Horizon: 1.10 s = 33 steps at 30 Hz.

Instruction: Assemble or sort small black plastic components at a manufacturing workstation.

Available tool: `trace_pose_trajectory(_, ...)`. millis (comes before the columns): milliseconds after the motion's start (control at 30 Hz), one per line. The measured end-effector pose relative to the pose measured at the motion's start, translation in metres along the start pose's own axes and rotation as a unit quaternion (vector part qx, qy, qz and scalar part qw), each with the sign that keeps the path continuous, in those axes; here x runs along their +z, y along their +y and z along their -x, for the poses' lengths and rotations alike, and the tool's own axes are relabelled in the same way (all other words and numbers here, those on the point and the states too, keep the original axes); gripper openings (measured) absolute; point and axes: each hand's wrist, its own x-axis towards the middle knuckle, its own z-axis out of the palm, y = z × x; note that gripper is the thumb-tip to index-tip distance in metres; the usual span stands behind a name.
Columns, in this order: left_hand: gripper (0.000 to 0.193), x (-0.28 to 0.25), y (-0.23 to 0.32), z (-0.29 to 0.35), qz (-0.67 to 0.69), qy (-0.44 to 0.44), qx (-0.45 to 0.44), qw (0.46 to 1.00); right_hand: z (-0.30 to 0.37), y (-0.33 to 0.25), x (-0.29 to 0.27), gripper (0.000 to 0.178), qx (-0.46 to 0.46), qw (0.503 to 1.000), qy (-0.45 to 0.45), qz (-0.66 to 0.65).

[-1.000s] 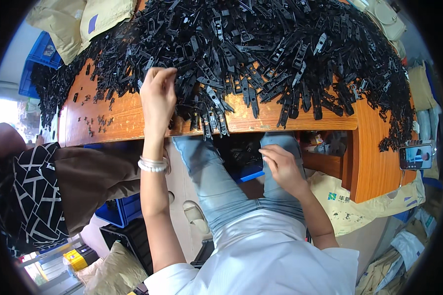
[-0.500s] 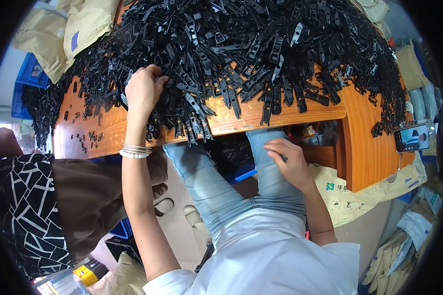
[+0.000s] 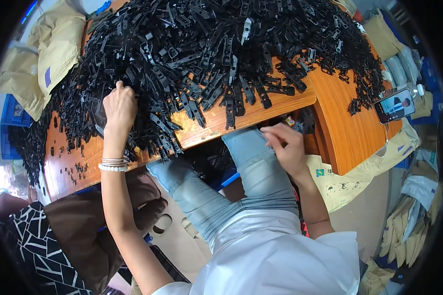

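A heap of black plastic clip-like parts (image 3: 182, 59) covers much of the wooden table (image 3: 202, 135). My left hand (image 3: 120, 105) reaches over the heap's near left side, back upward, fingers bent closed. What its fingertips hold, if anything, is hidden by the hand and the dark parts. My right hand (image 3: 286, 147) hovers above my right thigh, near the table's front edge. Its fingers curl in toward the thumb, and I cannot make out anything between them.
A phone (image 3: 395, 105) with a lit screen stands by the table's right side. Tan sacks (image 3: 59, 49) lean at the far left, beside a blue crate (image 3: 15, 115). Small loose bits (image 3: 75, 172) lie on the left tabletop. Another person's patterned clothing (image 3: 44, 250) shows at lower left.
The whole view has shifted and turned slightly. My left hand remains over the heap, a little further left along it. My right hand stays over my thigh, its fingers slightly shifted.
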Motion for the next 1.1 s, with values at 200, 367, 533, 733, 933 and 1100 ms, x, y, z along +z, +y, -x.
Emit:
trace_pose_trajectory(200,0.011,-0.001,-0.013,0.007,0.164,0.022,-0.034,0.986,-0.048,0.006,-0.024,0.012,-0.079,0.974,0.163,0.138)
trace_pose_trajectory(367,0.012,-0.018,-0.019,0.005,0.38,0.076,-0.167,0.907,-0.103,0.01,-0.032,0.013,-0.203,0.909,0.117,0.345)
trace_pose_trajectory(533,0.012,-0.035,0.013,0.02,0.634,0.111,-0.176,0.745,-0.123,0.002,-0.037,0.018,-0.136,0.875,-0.061,0.46)
trace_pose_trajectory(733,0.014,-0.067,0.092,0.044,0.786,0.028,-0.197,0.586,-0.123,-0.005,-0.043,0.02,-0.172,0.869,-0.06,0.46)
trace_pose_trajectory(933,0.034,-0.057,0.136,0.054,0.884,-0.074,-0.153,0.435,-0.118,0.01,-0.047,0.018,-0.223,0.877,-0.009,0.426)
trace_pose_trajectory(1100,0.034,-0.061,0.15,0.053,0.895,-0.102,-0.144,0.41,-0.114,0.003,-0.05,0.02,-0.194,0.88,-0.039,0.432)
